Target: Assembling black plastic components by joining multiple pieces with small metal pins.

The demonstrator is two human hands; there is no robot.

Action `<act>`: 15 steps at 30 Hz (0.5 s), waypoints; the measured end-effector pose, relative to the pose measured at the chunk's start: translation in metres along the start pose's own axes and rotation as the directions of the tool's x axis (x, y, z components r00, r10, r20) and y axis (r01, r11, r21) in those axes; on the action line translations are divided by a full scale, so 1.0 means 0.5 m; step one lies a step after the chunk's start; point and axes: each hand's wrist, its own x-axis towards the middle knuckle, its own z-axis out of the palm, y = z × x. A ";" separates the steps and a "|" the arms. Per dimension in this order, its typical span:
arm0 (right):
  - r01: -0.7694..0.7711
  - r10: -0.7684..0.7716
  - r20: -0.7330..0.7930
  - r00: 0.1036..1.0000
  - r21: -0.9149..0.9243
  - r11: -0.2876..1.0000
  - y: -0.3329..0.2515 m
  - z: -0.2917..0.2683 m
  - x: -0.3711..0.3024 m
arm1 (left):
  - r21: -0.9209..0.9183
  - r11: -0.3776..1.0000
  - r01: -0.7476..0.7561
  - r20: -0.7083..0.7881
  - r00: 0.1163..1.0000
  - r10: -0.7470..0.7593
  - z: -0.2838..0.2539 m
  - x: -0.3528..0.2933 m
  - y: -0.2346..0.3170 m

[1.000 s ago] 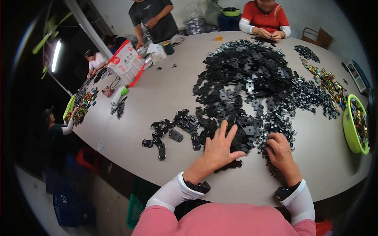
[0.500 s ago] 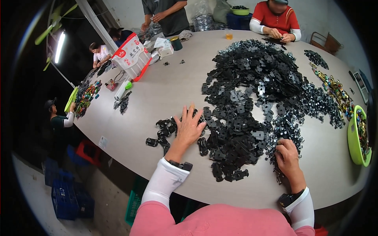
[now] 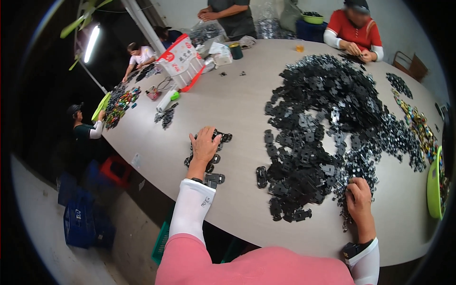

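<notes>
My left hand [image 3: 205, 146] lies over a small group of black toy-car bases [image 3: 216, 178], its fingers apart and some bases partly hidden under it. A single base [image 3: 261, 176] lies between this group and a large heap of flat black plastic pieces [image 3: 304, 156]. My right hand [image 3: 359, 195] rests at the near edge of a spread of small shiny metal-and-black parts [image 3: 356, 166]. Its fingers are curled together and whatever is in them is hidden.
A green bowl [image 3: 434, 185] stands at the right edge near colourful pieces [image 3: 418, 121]. A white basket [image 3: 183, 66] and a dark green can [image 3: 236, 51] stand at the far left. Across the table, a person in red [image 3: 354, 33] handles black parts. Blue crates [image 3: 80, 223] sit on the floor.
My left hand has moved left, away from the heap, and the black bases near it now sit in a tighter group. The right hand stays by the small parts. The view has shifted slightly.
</notes>
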 end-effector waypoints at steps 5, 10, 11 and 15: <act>0.000 0.000 0.014 1.000 -0.014 1.000 -0.001 0.003 -0.003 | -0.220 0.966 0.138 -0.111 0.980 -0.165 -0.089 -0.042 -0.005; -0.001 0.001 0.000 1.000 -0.010 1.000 -0.005 0.001 0.003 | -0.136 0.990 -0.033 -0.042 0.999 0.028 -0.132 -0.184 0.017; 0.004 -0.004 -0.003 1.000 -0.015 1.000 -0.008 -0.002 0.006 | -0.057 0.995 -0.079 0.058 0.995 0.083 -0.117 -0.209 0.022; 0.013 -0.013 -0.013 1.000 -0.001 1.000 -0.005 0.007 0.010 | -0.020 0.952 -0.305 0.111 0.946 0.305 -0.070 -0.188 0.063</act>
